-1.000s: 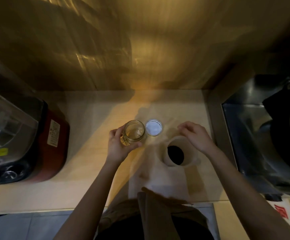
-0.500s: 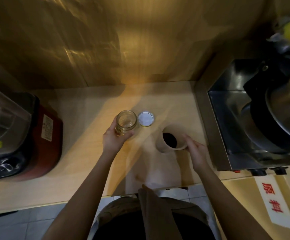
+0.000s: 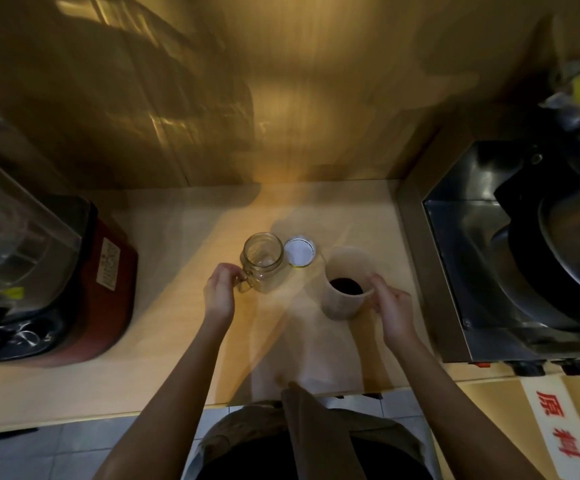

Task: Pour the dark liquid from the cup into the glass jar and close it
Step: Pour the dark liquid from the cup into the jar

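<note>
Left hand (image 3: 220, 295) has its grip closed on the handle of the glass jar (image 3: 263, 260), steadying the empty, upright jar on the counter (image 3: 177, 244) for pouring; right hand (image 3: 393, 308) is wrapped around the cup (image 3: 345, 284) of dark liquid (image 3: 345, 286), which stands just right of the jar; the lid (image 3: 299, 251) lies upturned close behind, ready for closing; against half a second ago, the right hand's grasp on the cup has become fuller, and nothing has been poured yet.
</note>
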Demonstrator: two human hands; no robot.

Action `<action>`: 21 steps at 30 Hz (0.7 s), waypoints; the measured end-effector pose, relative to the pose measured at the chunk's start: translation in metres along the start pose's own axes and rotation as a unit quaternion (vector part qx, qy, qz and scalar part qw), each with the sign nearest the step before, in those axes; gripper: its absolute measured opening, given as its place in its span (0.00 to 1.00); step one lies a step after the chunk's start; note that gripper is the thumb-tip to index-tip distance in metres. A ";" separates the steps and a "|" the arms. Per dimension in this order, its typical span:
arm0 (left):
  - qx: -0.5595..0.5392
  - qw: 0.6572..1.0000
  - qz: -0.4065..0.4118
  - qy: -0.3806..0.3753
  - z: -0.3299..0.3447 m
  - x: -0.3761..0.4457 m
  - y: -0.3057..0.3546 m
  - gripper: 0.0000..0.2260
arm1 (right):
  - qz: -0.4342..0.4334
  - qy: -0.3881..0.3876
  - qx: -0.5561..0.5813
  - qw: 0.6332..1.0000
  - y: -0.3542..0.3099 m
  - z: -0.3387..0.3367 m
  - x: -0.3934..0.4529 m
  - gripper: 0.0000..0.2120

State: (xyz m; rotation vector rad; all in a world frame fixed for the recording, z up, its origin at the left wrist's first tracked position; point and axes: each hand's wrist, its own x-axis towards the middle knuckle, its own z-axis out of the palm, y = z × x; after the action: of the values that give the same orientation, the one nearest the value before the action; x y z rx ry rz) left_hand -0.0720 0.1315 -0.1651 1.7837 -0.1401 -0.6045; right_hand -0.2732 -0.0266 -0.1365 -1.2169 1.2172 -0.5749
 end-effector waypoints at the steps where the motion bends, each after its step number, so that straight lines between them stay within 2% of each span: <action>1: 0.003 1.000 -0.012 0.005 0.001 0.002 -0.001 0.12 | -0.003 -0.006 0.002 1.000 -0.002 0.001 0.002 0.18; 2: 0.007 1.000 -0.023 0.008 0.002 0.003 -0.002 0.13 | -0.012 -0.014 0.000 1.000 -0.004 0.002 0.004 0.18; 5: 0.007 0.999 -0.042 0.025 0.009 0.003 -0.002 0.16 | -0.033 -0.036 0.008 0.999 -0.008 0.007 0.009 0.26; 8: -0.007 0.998 -0.041 0.040 0.018 0.003 -0.002 0.17 | -0.042 -0.029 0.002 0.999 -0.015 0.013 0.010 0.20; 14: 0.000 0.997 -0.054 0.058 0.024 0.009 -0.004 0.19 | -0.055 -0.040 -0.028 0.997 -0.020 0.016 0.021 0.23; 18: -0.021 0.994 -0.095 0.058 0.023 0.015 0.005 0.17 | -0.076 -0.067 -0.052 0.994 -0.023 0.021 0.031 0.25; 21: -0.052 0.990 -0.117 0.062 0.022 0.021 0.020 0.15 | -0.111 -0.087 -0.087 0.986 -0.034 0.027 0.038 0.19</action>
State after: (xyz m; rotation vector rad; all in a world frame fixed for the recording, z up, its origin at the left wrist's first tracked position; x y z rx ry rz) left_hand -0.0602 0.0985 -0.1575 1.7435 0.1858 -0.6521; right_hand -0.2277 -0.0594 -0.1235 -1.5316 1.0060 -0.5198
